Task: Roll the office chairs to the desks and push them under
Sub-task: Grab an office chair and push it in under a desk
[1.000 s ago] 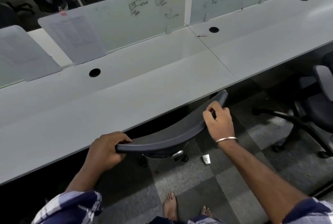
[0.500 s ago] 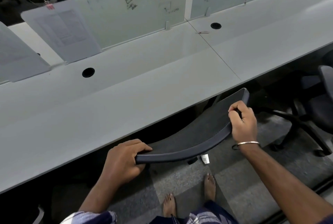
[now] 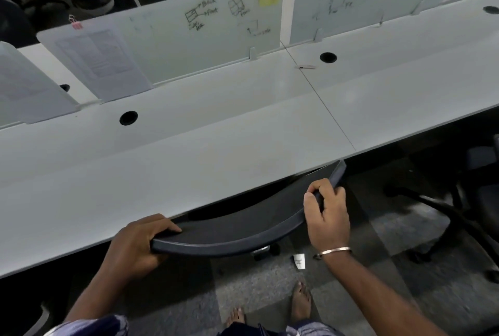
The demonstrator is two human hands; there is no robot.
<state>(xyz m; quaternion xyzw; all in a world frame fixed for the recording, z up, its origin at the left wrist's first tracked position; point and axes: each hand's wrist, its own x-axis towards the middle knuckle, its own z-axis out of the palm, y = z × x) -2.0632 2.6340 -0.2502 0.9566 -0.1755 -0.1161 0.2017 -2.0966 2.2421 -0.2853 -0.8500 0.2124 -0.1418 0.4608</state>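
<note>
A dark office chair [image 3: 237, 230] stands at the front edge of the long white desk [image 3: 189, 173]. Only the curved top of its backrest and a castor below show; the seat is hidden beneath the desktop. My left hand [image 3: 137, 246] grips the backrest's left end, fingers curled over the top rim. My right hand [image 3: 326, 214] grips the right part of the rim, with a bangle on the wrist. The backrest's far right corner lies close to the desk edge.
A second dark office chair [image 3: 464, 214] stands on the carpet at the right, away from the desk. Frosted divider screens [image 3: 172, 33] with notes line the desk's back. A small white scrap [image 3: 299, 261] lies on the floor. My bare feet [image 3: 301, 300] are just behind the chair.
The chair's backrest has moved closer to the desk edge, and its right end is now nearer the desktop. Both hands kept their hold on the rim.
</note>
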